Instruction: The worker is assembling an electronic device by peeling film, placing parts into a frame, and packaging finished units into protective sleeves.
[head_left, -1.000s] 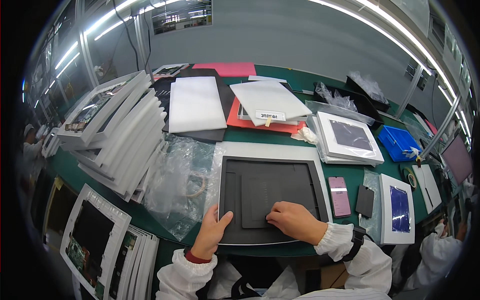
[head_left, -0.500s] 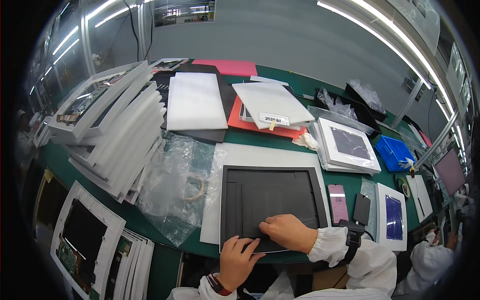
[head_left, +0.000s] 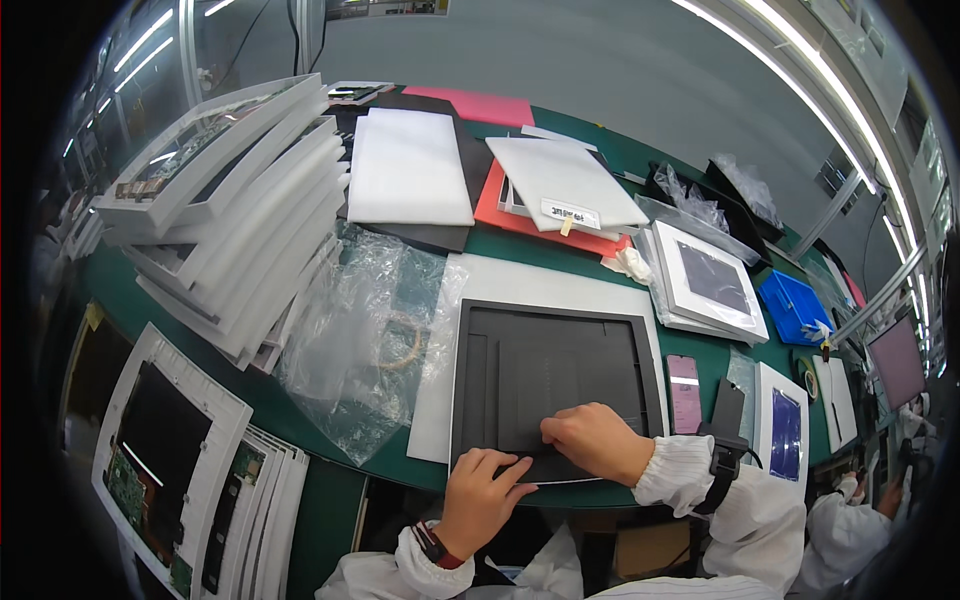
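A black rectangular panel [head_left: 560,345], with a raised block and grooves on its face, lies flat on a white foam sheet [head_left: 525,277] at the table's front edge. My left hand [head_left: 482,508] rests on its near left corner, with thumb and fingers apart. My right hand [head_left: 600,442] is curled over the lower part of the panel. Its fingertips press together against the surface, and whatever they may hold is hidden. A grey band circles my left wrist, and a black strapped device [head_left: 722,470] sits on my right.
Crumpled clear plastic [head_left: 365,350] lies left of the panel, below a tall stack of white frames [head_left: 250,215]. More frames with circuit boards [head_left: 165,450] stand lower left. To the right are a phone [head_left: 684,395], a white-framed screen [head_left: 783,425] and a blue bin [head_left: 795,305].
The whole view has tilted and shifted slightly, so the table appears higher and farther right. Both hands stay at nearly the same places on the panel.
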